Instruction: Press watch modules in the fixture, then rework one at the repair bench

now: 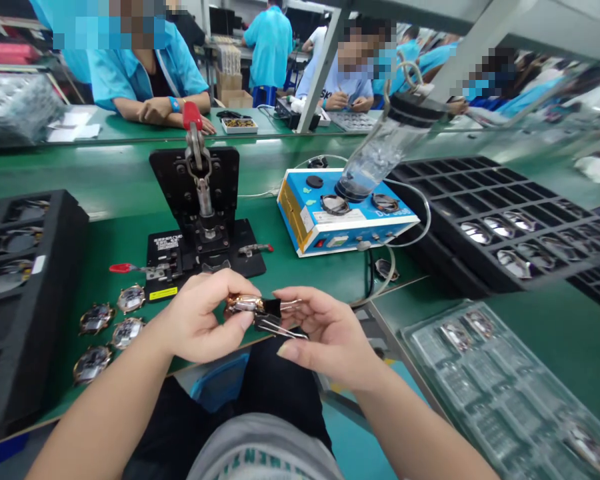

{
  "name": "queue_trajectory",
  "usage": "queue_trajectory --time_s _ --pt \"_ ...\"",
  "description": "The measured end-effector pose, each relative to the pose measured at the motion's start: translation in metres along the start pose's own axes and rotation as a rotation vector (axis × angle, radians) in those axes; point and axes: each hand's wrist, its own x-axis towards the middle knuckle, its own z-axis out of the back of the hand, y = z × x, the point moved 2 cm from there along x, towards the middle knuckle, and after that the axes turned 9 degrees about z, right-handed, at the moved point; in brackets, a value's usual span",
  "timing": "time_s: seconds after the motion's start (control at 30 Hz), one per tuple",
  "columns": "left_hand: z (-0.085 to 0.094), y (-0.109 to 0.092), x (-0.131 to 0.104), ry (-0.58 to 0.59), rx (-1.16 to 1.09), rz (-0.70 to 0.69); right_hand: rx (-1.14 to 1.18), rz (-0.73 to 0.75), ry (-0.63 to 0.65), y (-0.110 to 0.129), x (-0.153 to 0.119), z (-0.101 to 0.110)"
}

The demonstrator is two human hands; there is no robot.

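A round, rose-gold metal watch case [245, 303] is held in the narrow grip of the left hand [207, 321], presumably for steadiness, at the green counter's [293, 273] edge. Beside it, a black binder clip [271, 308] is held by its silver wire handles in the right hand [325, 333], probably for leverage. Four round, gold-rimmed watch parts [96, 319] are laid leftward, seemingly for easy reach.

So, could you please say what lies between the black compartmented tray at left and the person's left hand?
The head view shows four round, gold-rimmed watch parts on the green tabletop between that black tray and the left hand.
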Motion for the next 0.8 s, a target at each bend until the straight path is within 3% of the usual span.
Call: queue_trajectory --time_s 0.3,0.8 --pt "-0.0008 -0.0033 0.0009 0.006 0.056 -0.098 -0.141 0.064 0.01 0.0044 -0.0066 -0.0019" --pt "-0.0008 -0.0011 0.0002 0.007 0.045 -0.052 0.045 0.095 -0.042 -0.0034 -0.0095 -0.0017"
